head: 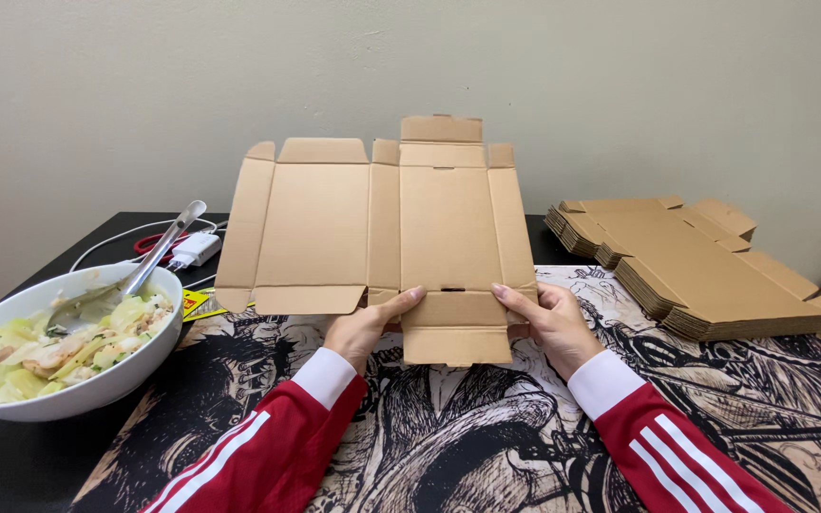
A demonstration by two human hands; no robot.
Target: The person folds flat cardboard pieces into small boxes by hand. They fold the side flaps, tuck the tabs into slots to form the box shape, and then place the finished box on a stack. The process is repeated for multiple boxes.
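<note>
Brown, flat, unfolded corrugated cardboard box blank [377,228] is pinched at its lower flap by left hand [361,328] and right hand [553,323], fingers closed, best gripped evenly.

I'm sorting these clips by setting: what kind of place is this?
Probably a desk at home used for packing work. A bowl of food with a spoon sits beside a stack of flat cardboard boxes, a charger and cables, and an illustrated desk mat.

Both hands, left hand [365,328] and right hand [551,323], hold a flat, unfolded brown cardboard box blank [382,223] upright. Left of it sits a white bowl of food [97,380]; right, a stack of flat cardboard blanks [705,271].
</note>
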